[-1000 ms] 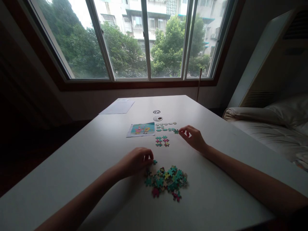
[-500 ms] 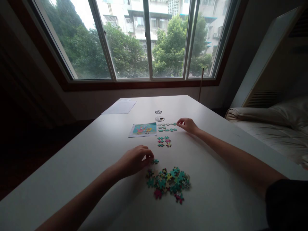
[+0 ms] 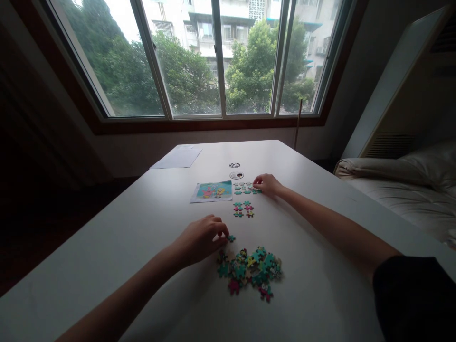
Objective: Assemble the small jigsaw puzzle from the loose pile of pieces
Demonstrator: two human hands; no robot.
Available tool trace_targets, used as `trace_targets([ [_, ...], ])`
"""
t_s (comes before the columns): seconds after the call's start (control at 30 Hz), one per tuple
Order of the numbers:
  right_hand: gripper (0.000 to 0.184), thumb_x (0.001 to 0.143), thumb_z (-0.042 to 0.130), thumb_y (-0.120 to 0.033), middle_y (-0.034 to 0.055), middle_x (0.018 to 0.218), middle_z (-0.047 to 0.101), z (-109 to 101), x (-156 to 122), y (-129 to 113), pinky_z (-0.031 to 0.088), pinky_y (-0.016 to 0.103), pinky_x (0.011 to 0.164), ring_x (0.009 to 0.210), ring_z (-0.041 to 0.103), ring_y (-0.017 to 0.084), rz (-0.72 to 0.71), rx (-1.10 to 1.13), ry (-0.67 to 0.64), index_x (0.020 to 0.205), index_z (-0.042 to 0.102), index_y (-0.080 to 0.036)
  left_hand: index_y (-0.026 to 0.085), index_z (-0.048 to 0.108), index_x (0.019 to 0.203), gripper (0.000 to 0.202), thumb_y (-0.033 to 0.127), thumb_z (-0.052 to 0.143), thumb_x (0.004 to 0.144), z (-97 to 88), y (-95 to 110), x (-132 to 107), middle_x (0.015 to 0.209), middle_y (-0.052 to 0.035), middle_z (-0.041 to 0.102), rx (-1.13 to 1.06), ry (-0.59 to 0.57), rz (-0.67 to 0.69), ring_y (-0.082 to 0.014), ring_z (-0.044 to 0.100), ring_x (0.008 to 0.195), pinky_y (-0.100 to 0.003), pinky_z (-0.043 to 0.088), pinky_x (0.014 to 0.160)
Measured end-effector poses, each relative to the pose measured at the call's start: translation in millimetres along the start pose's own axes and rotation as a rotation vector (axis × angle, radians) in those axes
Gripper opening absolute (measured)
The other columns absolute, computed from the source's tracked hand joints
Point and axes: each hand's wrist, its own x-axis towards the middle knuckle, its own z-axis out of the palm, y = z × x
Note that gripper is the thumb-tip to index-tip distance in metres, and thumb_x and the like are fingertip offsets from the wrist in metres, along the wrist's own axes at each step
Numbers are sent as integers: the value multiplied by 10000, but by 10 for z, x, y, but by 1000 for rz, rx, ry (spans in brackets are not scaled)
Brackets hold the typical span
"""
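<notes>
My left hand rests low over the table with its fingers curled together. A small teal jigsaw puzzle piece juts from its fingertips. Just nearer to me lies a loose heap of jigsaw pieces, mostly teal with some pink and yellow. Farther out, my right hand pinches at the right end of the rows of teal and pale pieces; a pale piece shows at its fingertips, partly hidden. A second group of pieces, teal, pink and yellow, lies between the rows and the heap.
A colourful cartoon picture sheet lies left of the rows. Two round flat discs sit beyond them. Papers lie at the table's far left corner. The white table faces a window; a couch stands at right.
My right hand has moved left and slightly toward me, from the end of the farthest row to the row behind it. My left hand has barely shifted.
</notes>
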Motion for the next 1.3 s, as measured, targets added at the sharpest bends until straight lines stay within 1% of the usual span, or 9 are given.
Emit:
trace_targets([
  [0.3,172,680,620,-316,12,751,660,-18,34,-94,383,191,588,663,574,112,-4,-18,-37,789,690,-204,210,612,837,144,227,482,778,-7,-19,-20,831,-33,598,-32,5,-4,-177,518,793,-264,396,658],
  [0.43,158,679,620,-306,15,734,656,-39,29,-98,380,197,578,646,568,113,-16,-16,-31,769,689,-196,198,601,832,138,211,479,767,8,-38,-28,835,-36,583,-70,4,-8,-173,510,791,-266,398,680],
  [0.57,160,720,581,-297,22,738,649,-125,-48,-168,383,204,584,647,558,113,-48,-4,3,778,678,-184,188,587,826,129,191,480,754,26,-67,-28,855,-36,565,-109,15,3,-175,497,814,-267,398,698],
  [0.7,145,748,552,-270,14,759,638,-218,-286,-330,387,203,604,652,540,101,-124,19,36,796,659,-184,182,564,818,115,166,488,733,57,-105,-23,853,-31,560,-151,49,22,-169,494,805,-266,395,702],
  [0.87,100,755,549,-225,6,721,605,-219,-790,-510,384,191,573,602,507,79,-339,132,47,770,637,-181,181,543,774,82,144,504,712,90,-124,2,799,-10,563,-201,83,57,-146,490,740,-247,388,666],
  [0.97,95,765,538,-203,8,744,605,-212,-1104,-600,388,189,580,618,514,77,-418,162,28,783,629,-184,173,551,747,52,164,508,720,72,-63,20,743,-3,564,-253,78,46,-131,487,688,-231,386,624],
  [1.07,95,778,532,-212,9,748,610,-234,-1347,-698,395,201,606,642,526,83,-471,173,28,795,622,-186,160,566,739,60,190,514,732,53,35,47,699,3,566,-384,77,13,-113,483,645,-212,385,588],
  [1.17,102,788,536,-254,5,738,611,-255,-1479,-794,399,222,637,648,527,88,-500,177,59,807,616,-193,150,592,768,107,241,546,734,67,103,90,686,5,567,-560,102,-46,-101,478,627,-202,382,567],
  [1.3,131,798,533,-296,10,725,609,-255,-1521,-878,395,238,635,634,523,94,-526,192,143,836,614,-200,132,613,790,185,298,595,712,111,129,137,673,-3,580,-741,124,-119,-102,483,620,-220,392,579],
])
